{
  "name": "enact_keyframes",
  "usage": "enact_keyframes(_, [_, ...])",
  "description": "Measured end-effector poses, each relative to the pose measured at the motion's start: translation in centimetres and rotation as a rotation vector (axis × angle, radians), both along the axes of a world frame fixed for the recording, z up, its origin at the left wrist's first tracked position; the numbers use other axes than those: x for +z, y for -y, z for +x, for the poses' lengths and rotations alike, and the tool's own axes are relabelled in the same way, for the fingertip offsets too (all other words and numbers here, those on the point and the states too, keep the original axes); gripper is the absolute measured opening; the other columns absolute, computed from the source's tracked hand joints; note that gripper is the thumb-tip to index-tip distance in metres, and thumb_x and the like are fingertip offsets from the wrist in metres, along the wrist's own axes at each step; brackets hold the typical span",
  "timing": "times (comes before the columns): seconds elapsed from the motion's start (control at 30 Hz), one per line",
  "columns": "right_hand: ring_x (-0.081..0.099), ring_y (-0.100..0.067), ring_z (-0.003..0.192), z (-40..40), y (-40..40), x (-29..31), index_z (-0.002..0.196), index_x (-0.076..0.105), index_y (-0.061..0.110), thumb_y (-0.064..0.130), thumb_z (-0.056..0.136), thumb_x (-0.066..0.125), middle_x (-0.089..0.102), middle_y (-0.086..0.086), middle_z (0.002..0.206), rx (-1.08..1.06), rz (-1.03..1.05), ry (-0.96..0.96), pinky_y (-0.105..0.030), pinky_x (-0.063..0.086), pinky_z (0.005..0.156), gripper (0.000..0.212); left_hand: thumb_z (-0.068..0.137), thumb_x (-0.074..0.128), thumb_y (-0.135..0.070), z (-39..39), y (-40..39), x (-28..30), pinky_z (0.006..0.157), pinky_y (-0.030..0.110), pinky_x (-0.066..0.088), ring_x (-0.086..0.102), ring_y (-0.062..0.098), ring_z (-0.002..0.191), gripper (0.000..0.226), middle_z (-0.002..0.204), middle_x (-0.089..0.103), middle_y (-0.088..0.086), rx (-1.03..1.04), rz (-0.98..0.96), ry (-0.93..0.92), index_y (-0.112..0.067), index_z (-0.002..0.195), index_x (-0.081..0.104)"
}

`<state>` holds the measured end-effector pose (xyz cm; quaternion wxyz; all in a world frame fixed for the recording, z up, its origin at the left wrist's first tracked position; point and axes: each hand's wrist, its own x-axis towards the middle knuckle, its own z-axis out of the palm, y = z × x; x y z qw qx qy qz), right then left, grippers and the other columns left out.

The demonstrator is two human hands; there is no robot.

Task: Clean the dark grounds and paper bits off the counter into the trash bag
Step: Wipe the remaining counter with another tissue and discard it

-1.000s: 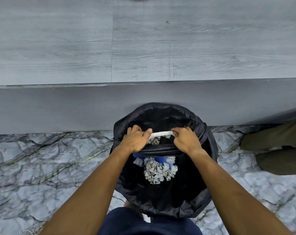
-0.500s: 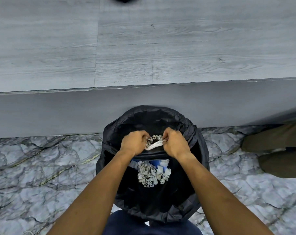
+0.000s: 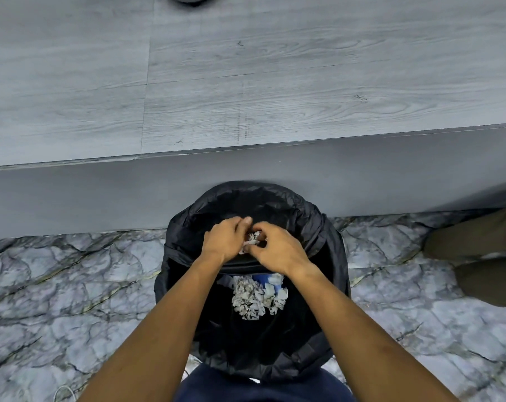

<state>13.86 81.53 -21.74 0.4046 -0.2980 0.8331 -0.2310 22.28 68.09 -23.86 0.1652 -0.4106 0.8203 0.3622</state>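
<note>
Both hands are over the open trash bag (image 3: pixel 187 256) so anything that crumbles drops straight in. My left hand (image 3: pixel 227 240) and right hand (image 3: pixel 277 250) have their fingers curled tight around a scrunched white paper wad (image 3: pixel 253 239) with dark grounds on it. Crumpled paper bits (image 3: pixel 256 298) already sit deep in the bag. The grey surface (image 3: pixel 275 82) looks nearly clean, just a few faint specks. Someone's leg (image 3: pixel 478 242) is off to the right, not in my way.

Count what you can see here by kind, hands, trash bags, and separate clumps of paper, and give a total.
Hands: 2, the left hand and the right hand
Trash bag: 1
Paper clumps: 2, the held paper and the crumpled pile inside the bag
Total: 5
</note>
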Motion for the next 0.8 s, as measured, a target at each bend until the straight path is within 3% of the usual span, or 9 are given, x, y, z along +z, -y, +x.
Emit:
enact_keyframes(0.1, [0.055, -0.024, 0.116, 0.3, 0.6, 0.0, 0.129, 0.051, 0.025, 0.030, 0.090, 0.060, 0.062, -0.001, 0.122, 0.003, 0.042, -0.129, -0.041, 0.050, 0.092, 0.040, 0.096, 0.017, -0.062, -0.3, -0.2, 1.8, 0.112, 0.056, 0.020, 0.038, 0.027, 0.137, 0.055, 0.133, 0.059, -0.004, 0.081, 0.048, 0.090, -0.039, 0.124, 0.058])
enact_keyframes(0.17, [0.050, -0.028, 0.120, 0.1, 0.9, 0.3, 0.134, 0.050, 0.020, 0.028, 0.094, 0.056, 0.060, -0.005, 0.127, 0.010, 0.079, -0.173, -0.042, 0.048, 0.095, 0.042, 0.096, 0.015, -0.064, -0.3, 0.1, 3.4, 0.113, 0.056, 0.009, 0.020, 0.024, 0.147, 0.059, 0.147, 0.047, -0.006, 0.053, 0.061, 0.098, -0.039, 0.135, 0.051])
enact_keyframes(0.27, [0.049, -0.030, 0.123, -0.4, 1.6, 1.5, 0.140, 0.048, 0.018, 0.029, 0.097, 0.051, 0.059, -0.008, 0.132, -0.020, 0.080, -0.191, -0.043, 0.046, 0.097, 0.045, 0.093, 0.013, -0.071, 0.0, 0.8, 5.7, 0.116, 0.054, 0.004, 0.016, 0.022, 0.149, 0.064, 0.154, 0.038, -0.008, 0.024, 0.042, 0.047, -0.042, 0.139, 0.048])
enact_keyframes(0.4, [0.048, -0.028, 0.127, -0.8, 3.4, 4.9, 0.144, 0.045, 0.020, 0.030, 0.096, 0.051, 0.056, -0.006, 0.137, -0.036, 0.037, -0.186, -0.041, 0.046, 0.097, 0.050, 0.092, 0.027, -0.070, 1.0, 2.8, 9.6, 0.108, 0.042, 0.021, 0.050, 0.011, 0.126, 0.051, 0.127, 0.063, -0.016, 0.037, -0.109, -0.130, -0.045, 0.121, 0.060])
enact_keyframes(0.47, [0.051, -0.026, 0.126, -0.7, 5.0, 7.4, 0.143, 0.047, 0.023, 0.033, 0.095, 0.052, 0.057, -0.003, 0.137, -0.016, 0.017, -0.176, -0.040, 0.048, 0.097, 0.049, 0.091, 0.036, -0.068, 2.0, 4.8, 11.7, 0.106, 0.038, 0.033, 0.058, 0.008, 0.114, 0.047, 0.118, 0.068, -0.017, 0.055, -0.178, -0.242, -0.040, 0.116, 0.064])
enact_keyframes(0.6, [0.061, -0.022, 0.114, 0.3, 9.2, 12.9, 0.133, 0.057, 0.027, 0.034, 0.095, 0.054, 0.065, 0.002, 0.127, 0.035, -0.068, -0.227, -0.035, 0.051, 0.091, 0.038, 0.089, 0.047, -0.062, 4.7, 9.6, 15.8, 0.096, 0.036, 0.049, 0.056, 0.001, 0.109, 0.044, 0.116, 0.065, -0.021, 0.063, -0.276, -0.431, -0.036, 0.118, 0.065])
enact_keyframes(0.73, [0.060, -0.016, 0.115, 2.4, 16.1, 18.0, 0.131, 0.060, 0.027, 0.030, 0.096, 0.055, 0.065, 0.007, 0.127, 0.021, -0.282, -0.306, -0.028, 0.047, 0.090, 0.035, 0.089, 0.054, -0.057, 7.6, 17.0, 18.6, 0.102, 0.032, 0.044, 0.047, 0.002, 0.122, 0.044, 0.131, 0.054, -0.020, 0.074, -0.403, -0.526, -0.040, 0.130, 0.055])
enact_keyframes(0.8, [0.057, -0.014, 0.120, 3.9, 21.3, 19.8, 0.134, 0.057, 0.029, 0.029, 0.096, 0.056, 0.061, 0.009, 0.133, 0.021, -0.395, -0.349, -0.033, 0.048, 0.097, 0.038, 0.090, 0.054, -0.057, 9.3, 22.2, 19.7, 0.107, 0.032, 0.039, 0.041, 0.006, 0.131, 0.050, 0.142, 0.048, -0.015, 0.090, -0.488, -0.541, -0.039, 0.136, 0.049])
